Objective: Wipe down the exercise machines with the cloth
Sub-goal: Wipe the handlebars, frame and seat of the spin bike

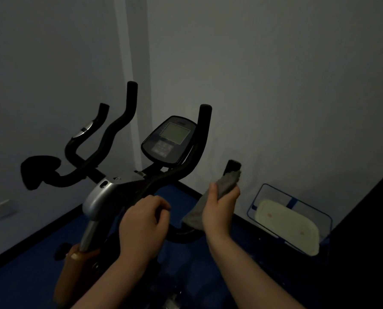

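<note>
Dim room; detail is limited in the shadows.

Left hand [141, 226]: nearest the camera, fingers curled over a black bar [175, 236] of the bike [110, 190], low at the centre. It grips and appears to steady the frame. No cloth in it.

Right hand [219, 208]: fingers and thumb wrapped round the grey cloth [226, 184], and through it, apparently, round the short right grip [232, 167]. The cloth is bunched along the grip; one end hangs below the hand, the other reaches up near the black tip, which shows bare above it.

Judged step: wiping the right grip. To do it well, keep the cloth closed all round the bar and slide along its length while twisting, so the back face is covered too. Carry the stroke over the bare tip. Keep the left hand's hold firm so the bike does not rock. Refold the loose tail into the palm; it could drag on the bar below.

Further out: the console [171, 140], with pale screen and keypad, sits between the tall handlebars [202, 130]. A light touch seems wise there, so no buttons are pressed. The left bars [119, 123] and an arm pad [39, 170] lie beyond.

Against the wall, right: a blue-framed bin [257, 197] holding something pale.
</note>
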A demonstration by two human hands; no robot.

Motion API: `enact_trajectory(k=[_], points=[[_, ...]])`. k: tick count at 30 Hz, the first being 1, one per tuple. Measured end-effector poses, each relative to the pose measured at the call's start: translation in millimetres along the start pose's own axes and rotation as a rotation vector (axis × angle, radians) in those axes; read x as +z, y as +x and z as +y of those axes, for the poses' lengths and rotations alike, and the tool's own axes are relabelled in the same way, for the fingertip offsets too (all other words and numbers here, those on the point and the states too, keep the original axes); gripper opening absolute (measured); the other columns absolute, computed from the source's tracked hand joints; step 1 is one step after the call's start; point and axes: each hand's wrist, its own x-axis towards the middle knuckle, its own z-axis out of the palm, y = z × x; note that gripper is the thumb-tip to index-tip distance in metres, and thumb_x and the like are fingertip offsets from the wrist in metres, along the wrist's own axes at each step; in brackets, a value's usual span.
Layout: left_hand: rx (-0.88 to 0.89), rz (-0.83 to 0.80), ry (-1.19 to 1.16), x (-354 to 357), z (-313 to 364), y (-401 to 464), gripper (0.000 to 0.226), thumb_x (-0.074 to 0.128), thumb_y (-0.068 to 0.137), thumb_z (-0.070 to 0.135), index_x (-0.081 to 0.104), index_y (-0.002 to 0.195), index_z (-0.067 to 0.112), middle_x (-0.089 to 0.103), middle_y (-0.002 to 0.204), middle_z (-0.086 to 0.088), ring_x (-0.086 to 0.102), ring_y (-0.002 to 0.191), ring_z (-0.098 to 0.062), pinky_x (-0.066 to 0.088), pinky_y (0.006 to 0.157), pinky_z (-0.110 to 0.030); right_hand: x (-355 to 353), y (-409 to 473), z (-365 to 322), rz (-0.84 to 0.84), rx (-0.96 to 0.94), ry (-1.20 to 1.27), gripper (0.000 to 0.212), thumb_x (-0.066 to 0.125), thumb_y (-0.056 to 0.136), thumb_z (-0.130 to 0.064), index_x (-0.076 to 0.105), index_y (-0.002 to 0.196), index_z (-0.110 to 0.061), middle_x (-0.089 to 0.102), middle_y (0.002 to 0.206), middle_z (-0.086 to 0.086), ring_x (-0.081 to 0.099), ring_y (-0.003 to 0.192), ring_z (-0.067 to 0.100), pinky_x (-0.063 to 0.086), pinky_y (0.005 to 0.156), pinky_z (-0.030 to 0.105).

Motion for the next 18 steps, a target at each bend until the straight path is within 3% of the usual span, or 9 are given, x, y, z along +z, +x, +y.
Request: enact_trajectory(k=[4, 7, 11, 14, 18], points=[[0.035, 0.002, -0.003, 0, -1, 0, 0.016, 0.067, 0.077, 0.013, 0.063, 0.076, 0.029, 0.058, 0.072, 0.016, 0.046, 0.060, 0.000, 0.030, 0.058, -0.011, -1, 26, -15, 0.016, -0.051, -0.229, 0.059, 0.049, 0.100, -0.026, 0.019, 0.147, -0.010, 0.038, 0.141, 0.011, 0.050, 0.116, 0.020, 0.037, 0.087, 0.023], [0.077, -0.008, -0.011, 0, -4, 1, 0.009, 0.056, 0.076, 0.023, 0.063, 0.076, 0.029, 0.058, 0.072, 0.016, 0.043, 0.058, 0.001, 0.029, 0.057, -0.011, 3, 41, -30, 0.083, -0.119, -0.341, 0.067, 0.047, 0.100, -0.026, 0.006, 0.153, -0.014, 0.029, 0.150, 0.013, 0.050, 0.120, 0.026, 0.038, 0.084, 0.026], [0.293, -0.070, 0.096, -7, -20, 0, 0.022, 0.043, 0.079, 0.031, 0.064, 0.081, 0.024, 0.058, 0.077, 0.013, 0.054, 0.066, -0.006, 0.040, 0.055, -0.021, 8, 4, -19, 0.083, -0.151, -0.589, 0.078, 0.044, 0.101, -0.024, -0.015, 0.152, -0.015, 0.012, 0.156, 0.015, 0.039, 0.129, 0.032, 0.044, 0.095, 0.038], [0.387, -0.064, 0.217, -12, -34, -4, 0.023, 0.042, 0.080, 0.029, 0.063, 0.080, 0.021, 0.056, 0.072, 0.008, 0.055, 0.060, -0.014, 0.038, 0.050, -0.027, 9, -28, -5, 0.023, -0.132, -0.691, 0.080, 0.046, 0.100, -0.026, -0.014, 0.152, -0.013, -0.002, 0.159, 0.012, 0.026, 0.138, 0.031, 0.038, 0.104, 0.038], [0.415, 0.012, 0.270, -12, -37, -15, 0.022, 0.043, 0.084, 0.023, 0.064, 0.079, 0.021, 0.057, 0.067, 0.007, 0.053, 0.057, -0.016, 0.034, 0.056, -0.029, 10, 1, -18, 0.071, -0.103, -0.705, 0.082, 0.046, 0.099, -0.020, -0.018, 0.150, -0.006, 0.002, 0.159, 0.016, 0.035, 0.134, 0.034, 0.039, 0.103, 0.040]])
